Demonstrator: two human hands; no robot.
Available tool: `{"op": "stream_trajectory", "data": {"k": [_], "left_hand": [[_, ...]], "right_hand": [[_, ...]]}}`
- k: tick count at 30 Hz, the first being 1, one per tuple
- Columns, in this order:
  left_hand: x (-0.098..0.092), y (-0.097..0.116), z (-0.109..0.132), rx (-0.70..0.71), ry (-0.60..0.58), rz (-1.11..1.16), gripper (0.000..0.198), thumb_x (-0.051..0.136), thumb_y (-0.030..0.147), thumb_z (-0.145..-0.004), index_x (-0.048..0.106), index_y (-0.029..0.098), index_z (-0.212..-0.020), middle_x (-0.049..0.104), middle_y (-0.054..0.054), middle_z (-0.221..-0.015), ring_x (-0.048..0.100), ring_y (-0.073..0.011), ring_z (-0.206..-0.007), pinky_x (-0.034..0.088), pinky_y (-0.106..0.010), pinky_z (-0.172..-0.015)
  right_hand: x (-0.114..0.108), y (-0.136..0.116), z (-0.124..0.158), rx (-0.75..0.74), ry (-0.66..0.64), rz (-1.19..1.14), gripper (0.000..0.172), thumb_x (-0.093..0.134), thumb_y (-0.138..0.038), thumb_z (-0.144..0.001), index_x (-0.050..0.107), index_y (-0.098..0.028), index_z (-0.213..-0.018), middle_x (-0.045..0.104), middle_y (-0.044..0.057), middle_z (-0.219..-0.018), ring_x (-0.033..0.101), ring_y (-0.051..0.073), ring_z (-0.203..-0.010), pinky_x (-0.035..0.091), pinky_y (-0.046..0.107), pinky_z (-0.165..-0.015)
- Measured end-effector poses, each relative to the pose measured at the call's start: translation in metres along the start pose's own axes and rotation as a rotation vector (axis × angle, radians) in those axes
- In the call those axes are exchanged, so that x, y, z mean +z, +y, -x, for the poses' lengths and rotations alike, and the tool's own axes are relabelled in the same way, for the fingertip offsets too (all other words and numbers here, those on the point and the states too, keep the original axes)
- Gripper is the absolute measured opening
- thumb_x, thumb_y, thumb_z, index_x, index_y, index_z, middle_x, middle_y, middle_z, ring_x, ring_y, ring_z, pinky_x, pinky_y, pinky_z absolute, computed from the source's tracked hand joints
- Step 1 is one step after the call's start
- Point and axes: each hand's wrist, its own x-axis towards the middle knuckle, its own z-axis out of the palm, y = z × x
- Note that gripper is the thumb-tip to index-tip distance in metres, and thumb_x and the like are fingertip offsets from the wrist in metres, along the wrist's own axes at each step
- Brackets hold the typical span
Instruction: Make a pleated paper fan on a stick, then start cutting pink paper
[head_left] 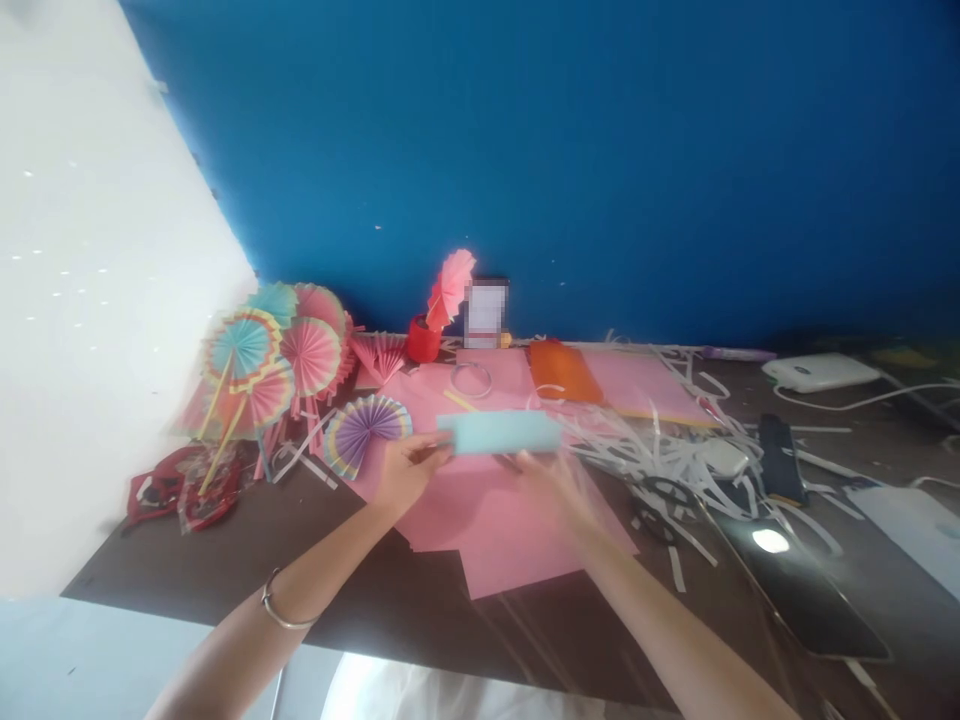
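A light blue strip of paper [504, 433], slightly blurred, is held level above sheets of pink paper [517, 520]. My left hand [409, 470] pinches its left end, thumb and fingers closed on the edge. At the lower right edge, my right hand [551, 480] grips the same strip; its fingers are smeared by motion and partly behind the paper. Just left of my left hand lies a pleated paper fan [369, 432] in purple with a pale yellow and blue rim. Beyond the strip, a thin ring [471, 379] rests on the pink paper.
Finished paper fans [244, 348] on sticks cluster at the left near the wall. A red pot [424, 340] holds a pink fan. White paper offcuts [637, 450], black scissors [664, 500], a phone [810, 590] and a white device with cable [821, 373] lie rightward. An orange packet [564, 372] is behind.
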Motion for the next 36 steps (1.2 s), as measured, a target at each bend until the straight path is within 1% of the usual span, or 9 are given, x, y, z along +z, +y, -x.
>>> {"op": "stream_trajectory", "data": {"k": [1, 3, 6, 11, 15, 20, 27, 32, 36], "left_hand": [[0.003, 0.001, 0.002, 0.003, -0.002, 0.002, 0.032, 0.073, 0.032, -0.064, 0.071, 0.014, -0.091, 0.072, -0.007, -0.084, 0.068, -0.0218, -0.079, 0.056, -0.034, -0.076], [0.007, 0.004, 0.006, 0.013, -0.001, -0.003, 0.030, 0.072, 0.032, -0.065, 0.071, 0.015, -0.089, 0.072, -0.007, -0.087, 0.067, -0.0224, -0.082, 0.056, -0.033, -0.076], [0.010, 0.008, 0.010, 0.026, -0.002, -0.007, 0.028, 0.071, 0.032, -0.066, 0.072, 0.015, -0.088, 0.072, -0.007, -0.090, 0.067, -0.0226, -0.083, 0.056, -0.034, -0.079], [0.011, 0.008, 0.011, 0.017, 0.002, -0.023, 0.030, 0.071, 0.033, -0.067, 0.071, 0.015, -0.091, 0.071, -0.008, -0.091, 0.068, -0.0227, -0.080, 0.056, -0.034, -0.080], [0.010, 0.006, 0.010, 0.023, -0.002, -0.059, 0.028, 0.069, 0.032, -0.069, 0.071, 0.015, -0.091, 0.071, -0.008, -0.091, 0.068, -0.0235, -0.082, 0.056, -0.035, -0.080], [0.010, 0.006, 0.011, 0.016, -0.003, -0.043, 0.029, 0.071, 0.031, -0.067, 0.071, 0.015, -0.090, 0.072, -0.007, -0.091, 0.068, -0.0242, -0.084, 0.056, -0.036, -0.081], [0.010, 0.006, 0.011, 0.000, 0.013, -0.070, 0.028, 0.070, 0.031, -0.068, 0.071, 0.015, -0.091, 0.072, -0.008, -0.091, 0.068, -0.0232, -0.083, 0.056, -0.033, -0.080], [0.008, 0.007, 0.009, -0.032, 0.025, -0.046, 0.030, 0.072, 0.030, -0.066, 0.070, 0.013, -0.091, 0.071, -0.009, -0.093, 0.068, -0.0237, -0.085, 0.056, -0.035, -0.081], [0.006, 0.007, 0.007, -0.050, 0.039, -0.040, 0.030, 0.073, 0.030, -0.065, 0.071, 0.013, -0.090, 0.071, -0.010, -0.095, 0.067, -0.0242, -0.087, 0.055, -0.036, -0.083]], "right_hand": [[0.005, 0.001, 0.002, 0.000, -0.034, -0.012, 0.035, 0.071, -0.036, -0.067, 0.061, -0.031, -0.100, 0.064, 0.001, -0.108, 0.059, 0.023, -0.101, 0.050, 0.040, -0.086], [0.013, 0.002, 0.006, 0.003, -0.039, -0.034, 0.034, 0.073, -0.031, -0.066, 0.062, -0.031, -0.099, 0.065, 0.002, -0.104, 0.059, 0.023, -0.099, 0.048, 0.041, -0.089], [0.016, 0.002, 0.008, 0.036, 0.032, -0.072, 0.030, 0.074, -0.029, -0.065, 0.064, -0.029, -0.094, 0.067, 0.002, -0.096, 0.061, 0.023, -0.094, 0.049, 0.042, -0.089], [0.014, 0.003, 0.006, 0.076, 0.099, -0.101, 0.033, 0.076, -0.026, -0.063, 0.063, -0.026, -0.094, 0.067, 0.000, -0.090, 0.063, 0.020, -0.088, 0.051, 0.039, -0.086], [0.013, 0.005, 0.006, 0.078, 0.127, -0.109, 0.032, 0.076, -0.026, -0.062, 0.064, -0.025, -0.092, 0.067, 0.000, -0.094, 0.062, 0.021, -0.091, 0.052, 0.038, -0.086], [0.011, 0.008, 0.006, 0.112, 0.166, -0.098, 0.027, 0.077, -0.031, -0.060, 0.067, -0.024, -0.084, 0.068, 0.000, -0.095, 0.062, 0.023, -0.094, 0.052, 0.039, -0.086], [0.009, 0.010, 0.004, 0.107, 0.132, -0.040, 0.022, 0.071, -0.038, -0.067, 0.068, -0.021, -0.081, 0.070, 0.004, -0.090, 0.064, 0.024, -0.091, 0.052, 0.040, -0.087], [0.008, 0.009, 0.004, 0.095, 0.163, -0.084, 0.022, 0.071, -0.037, -0.068, 0.068, -0.022, -0.083, 0.070, 0.003, -0.091, 0.065, 0.024, -0.089, 0.054, 0.038, -0.083], [0.006, 0.006, 0.004, 0.089, 0.192, -0.103, 0.021, 0.072, -0.035, -0.068, 0.068, -0.020, -0.083, 0.070, 0.004, -0.092, 0.065, 0.024, -0.090, 0.053, 0.038, -0.084]]}}
